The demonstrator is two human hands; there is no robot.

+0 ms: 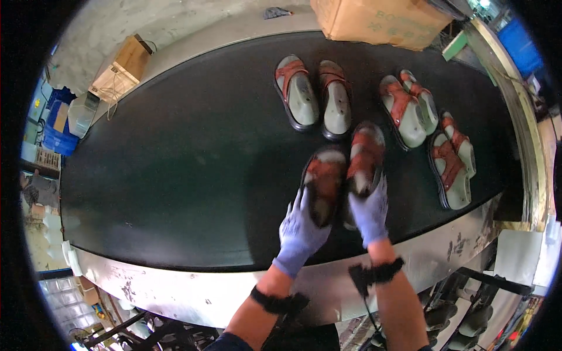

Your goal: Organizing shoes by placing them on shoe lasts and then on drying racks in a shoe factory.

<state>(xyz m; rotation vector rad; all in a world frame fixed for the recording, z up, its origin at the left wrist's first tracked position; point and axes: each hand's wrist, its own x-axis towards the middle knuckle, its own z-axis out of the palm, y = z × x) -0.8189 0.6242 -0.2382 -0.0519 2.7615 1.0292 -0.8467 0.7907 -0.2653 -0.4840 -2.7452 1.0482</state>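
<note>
My left hand (301,231), in a pale lavender glove, grips a sandal (325,175) with red-brown straps and a dark sole by its near end. My right hand (372,213), gloved alike, is closed round the near end of a matching sandal (367,149). The two sandals are side by side over the black belt (175,175), a little blurred; whether they touch it I cannot tell. Just beyond them stands a pair of like sandals on grey-green shoe lasts, the left sandal (297,93) beside the right sandal (336,99).
More lasted sandals (404,111) stand to the right, with another pair (452,164) nearer the belt's right end. A cardboard box (380,23) sits at the far edge. A wooden box (121,67) is at the far left. A metal rim (170,292) borders the near side.
</note>
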